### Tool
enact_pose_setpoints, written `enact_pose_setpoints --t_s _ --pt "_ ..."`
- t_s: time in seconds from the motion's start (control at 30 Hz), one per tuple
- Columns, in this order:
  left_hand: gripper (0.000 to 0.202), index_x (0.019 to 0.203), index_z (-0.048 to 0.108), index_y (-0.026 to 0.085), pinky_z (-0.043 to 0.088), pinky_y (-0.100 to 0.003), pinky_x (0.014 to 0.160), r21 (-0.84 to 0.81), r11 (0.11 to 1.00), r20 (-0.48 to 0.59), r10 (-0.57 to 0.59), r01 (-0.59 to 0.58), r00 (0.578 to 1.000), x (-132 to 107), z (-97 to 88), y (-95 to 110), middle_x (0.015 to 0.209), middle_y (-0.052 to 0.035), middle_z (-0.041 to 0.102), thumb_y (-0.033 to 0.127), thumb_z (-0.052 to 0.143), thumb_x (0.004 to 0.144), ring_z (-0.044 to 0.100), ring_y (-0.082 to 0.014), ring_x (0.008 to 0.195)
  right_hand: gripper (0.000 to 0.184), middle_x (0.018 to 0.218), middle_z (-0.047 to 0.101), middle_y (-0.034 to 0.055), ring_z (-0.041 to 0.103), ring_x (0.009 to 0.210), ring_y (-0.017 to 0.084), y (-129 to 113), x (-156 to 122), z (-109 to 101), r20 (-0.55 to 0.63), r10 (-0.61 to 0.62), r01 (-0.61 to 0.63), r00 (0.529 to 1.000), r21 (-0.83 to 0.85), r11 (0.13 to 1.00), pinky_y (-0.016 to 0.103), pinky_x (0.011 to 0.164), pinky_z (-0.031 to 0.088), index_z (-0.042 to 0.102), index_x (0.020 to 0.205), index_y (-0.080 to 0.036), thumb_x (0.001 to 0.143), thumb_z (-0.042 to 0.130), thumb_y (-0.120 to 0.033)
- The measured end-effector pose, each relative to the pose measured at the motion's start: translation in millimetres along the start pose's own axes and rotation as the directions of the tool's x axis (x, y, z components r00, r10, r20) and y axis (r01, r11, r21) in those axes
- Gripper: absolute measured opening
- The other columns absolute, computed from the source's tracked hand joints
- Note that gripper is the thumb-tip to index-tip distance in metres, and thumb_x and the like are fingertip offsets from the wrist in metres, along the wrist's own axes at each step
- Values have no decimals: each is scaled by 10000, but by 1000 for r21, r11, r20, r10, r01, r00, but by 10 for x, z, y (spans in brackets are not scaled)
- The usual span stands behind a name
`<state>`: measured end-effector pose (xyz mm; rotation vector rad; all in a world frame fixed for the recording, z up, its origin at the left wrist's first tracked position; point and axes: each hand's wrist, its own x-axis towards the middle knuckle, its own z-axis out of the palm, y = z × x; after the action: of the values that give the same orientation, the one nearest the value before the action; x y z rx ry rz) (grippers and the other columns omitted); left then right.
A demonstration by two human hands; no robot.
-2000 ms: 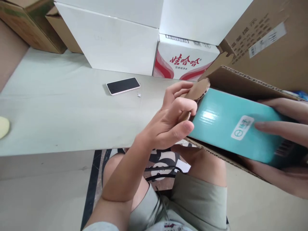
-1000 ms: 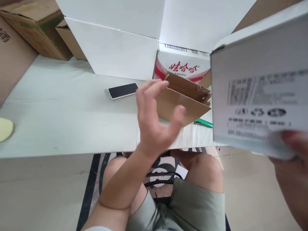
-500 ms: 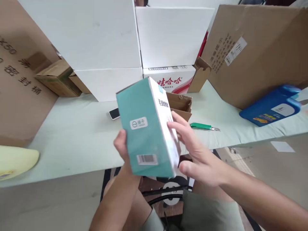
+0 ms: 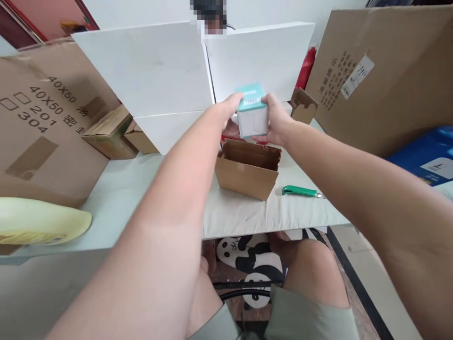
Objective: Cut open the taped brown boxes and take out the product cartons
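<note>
Over the table (image 4: 237,219), left hand (image 4: 231,105) and right hand (image 4: 278,119) grasp a teal box (image 4: 253,113). A large carton (image 4: 67,156) at left reads "40X50", "201", "304".

Teal-white box (image 4: 253,115) blurred; blue container (image 4: 423,153) cut by right edge.

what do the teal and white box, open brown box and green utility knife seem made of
Teal-and-white box: probably smooth paperboard, with printed colour and straight edges; blur hides its gloss. Open brown box: likely cardboard, matt, with thin walls and a ragged rim. Green utility knife: likely smooth plastic handle, evenly coloured; its grey blade looks metallic.
</note>
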<state>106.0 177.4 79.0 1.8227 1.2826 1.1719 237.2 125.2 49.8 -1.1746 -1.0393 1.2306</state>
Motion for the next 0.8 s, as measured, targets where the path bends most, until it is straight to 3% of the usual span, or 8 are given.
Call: enact_pose_setpoints --t_s 0.1,0.2,0.3,0.37,0.5,0.6,0.7,0.8 --pt "401 684 525 219 621 -543 709 -6 947 127 -317 320 940 62 151 -197 667 -84 625 503 520 967 746 -325 799 472 918 688 37 647 1072 269 134 124 17 -81 216 -213 973 47 976 628 1042 542 601 1138 -221 953 537 -651" --pt "364 722 526 215 619 -508 752 -39 926 227 -358 376 906 -39 223 -191 716 -83 617 456 473 991 737 -290 809 401 907 683 29 649 1027 252 166 17 -51 -83 216 -207 973 110 972 603 1026 552 603 1108 -237 963 527 -603" --pt "337 829 572 215 610 -495 831 -18 970 166 -237 244 957 -211 204 -74 836 -87 636 431 404 1025 725 -277 909 367 916 681 29 655 985 237 134 -181 -255 -97 166 -143 981 209 967 513 956 592 590 1115 -252 971 485 -574" --pt "288 953 618 230 598 -510 901 43 997 94 -72 68 993 -400 145 -11 965 -81 646 395 396 1032 712 -281 1023 343 962 687 34 664 961 231 153 -334 -489 -110 92 -61 990 253 966 446 871 610 583 1119 -258 966 449 -535" --pt "228 1071 692 258 565 -525 1020 242 924 103 277 -295 955 -948 -27 -55 1139 -86 657 395 553 953 664 -295 1136 328 1087 693 39 688 922 210 427 -598 -1148 -282 60 -10 958 176 984 338 690 585 591 1096 -272 937 375 -462" --pt "222 995 721 234 574 -504 1019 330 880 101 327 -342 940 -1370 -101 -213 1144 -101 678 365 552 933 674 -283 1100 281 1032 694 65 697 885 218 791 -663 -1662 -478 175 -158 861 77 984 331 637 569 584 1067 -262 911 405 -411" --pt "209 981 723 230 595 -491 983 339 866 -15 395 -367 919 -1667 -73 -422 1102 -95 690 338 549 935 686 -269 1068 238 865 658 73 676 790 238 1155 -594 -2048 -588 247 -306 770 0 952 372 627 577 569 999 -245 905 452 -430" --pt "261 1079 753 234 525 -577 1096 393 848 -174 449 -356 877 -1798 8 -658 1227 -116 661 349 578 923 650 -322 1204 235 773 605 53 632 737 220 1417 -448 -2271 -631 198 -367 750 -147 919 360 631 564 575 893 -228 938 486 -441"
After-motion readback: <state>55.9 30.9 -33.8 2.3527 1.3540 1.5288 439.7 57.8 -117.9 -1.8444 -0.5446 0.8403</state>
